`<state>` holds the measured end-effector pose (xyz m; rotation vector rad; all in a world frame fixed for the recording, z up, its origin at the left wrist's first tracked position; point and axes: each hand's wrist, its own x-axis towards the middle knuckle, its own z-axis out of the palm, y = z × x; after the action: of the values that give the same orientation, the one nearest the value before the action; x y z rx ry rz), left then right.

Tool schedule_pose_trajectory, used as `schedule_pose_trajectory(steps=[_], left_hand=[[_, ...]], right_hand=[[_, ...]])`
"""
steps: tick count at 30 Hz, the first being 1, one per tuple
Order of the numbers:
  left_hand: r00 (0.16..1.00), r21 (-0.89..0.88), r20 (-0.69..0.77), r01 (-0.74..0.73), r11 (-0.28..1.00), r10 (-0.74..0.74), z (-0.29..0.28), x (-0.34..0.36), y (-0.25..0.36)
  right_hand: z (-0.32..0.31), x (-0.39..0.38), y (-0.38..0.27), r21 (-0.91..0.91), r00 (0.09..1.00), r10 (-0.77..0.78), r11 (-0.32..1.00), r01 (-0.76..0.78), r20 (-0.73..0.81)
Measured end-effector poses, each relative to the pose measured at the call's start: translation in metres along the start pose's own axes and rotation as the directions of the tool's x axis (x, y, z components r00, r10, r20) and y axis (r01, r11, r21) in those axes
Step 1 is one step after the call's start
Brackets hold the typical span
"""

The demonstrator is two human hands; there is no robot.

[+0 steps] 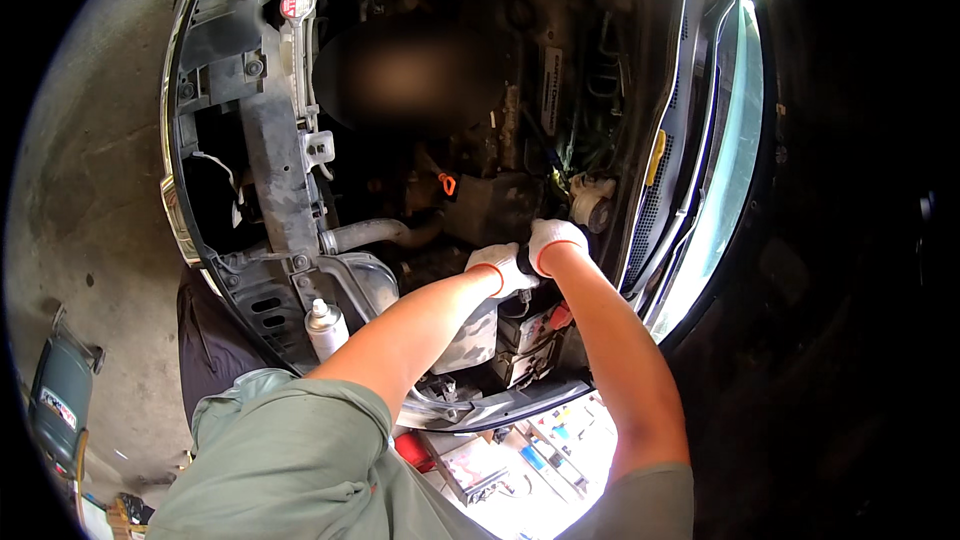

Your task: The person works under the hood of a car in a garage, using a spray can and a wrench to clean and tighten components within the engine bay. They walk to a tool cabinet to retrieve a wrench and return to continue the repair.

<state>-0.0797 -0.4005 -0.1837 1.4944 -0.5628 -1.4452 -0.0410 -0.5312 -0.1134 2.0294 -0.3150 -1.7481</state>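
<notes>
Both my hands wear white knit gloves with orange cuffs and reach into the open engine bay of a car. My left hand [507, 268] looks curled at a dark part beside the battery [527, 335]. Close by on its right, my right hand [556, 239] is also bent inward, near a pale round cap-like part [592, 208]. What the fingers grip is dark and mostly hidden behind the gloves. Just beyond the hands sits a dark boxy engine part [490, 208], with an orange dipstick loop [447, 183] at its far left.
A white spray can [325, 328] stands on the front edge of the bay, left of my arm. A metal crossmember [275, 160] and a grey hose [375, 234] lie to the left. The windshield [722, 180] is at right. A blurred patch covers part of the engine.
</notes>
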Motion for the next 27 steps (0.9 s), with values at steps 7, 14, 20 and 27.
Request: schedule_pose_trajectory(steps=[7, 14, 20, 27], left_hand=[[1.0, 0.02, -0.006, -0.008, 1.0, 0.008, 0.007, 0.002, -0.003], [0.998, 0.012, 0.019, 0.056, 0.998, -0.056, 0.003, -0.001, 0.003], [0.999, 0.006, -0.033, -0.032, 0.999, 0.032, 0.01, -0.003, 0.0], [0.956, 0.269, -0.209, -0.149, 0.952, 0.208, -0.002, 0.028, -0.037]], right_hand=[[-0.002, -0.014, 0.007, 0.056, 0.998, -0.028, 0.998, 0.031, -0.052], [-0.019, 0.014, 0.004, 0.027, 0.946, 0.026, 0.999, -0.036, 0.322], [0.046, 0.028, 0.014, -0.071, 0.979, -0.181, 0.98, 0.188, 0.093], [-0.003, -0.036, 0.004, 0.738, 0.997, 0.063, 0.674, -0.013, -0.039]])
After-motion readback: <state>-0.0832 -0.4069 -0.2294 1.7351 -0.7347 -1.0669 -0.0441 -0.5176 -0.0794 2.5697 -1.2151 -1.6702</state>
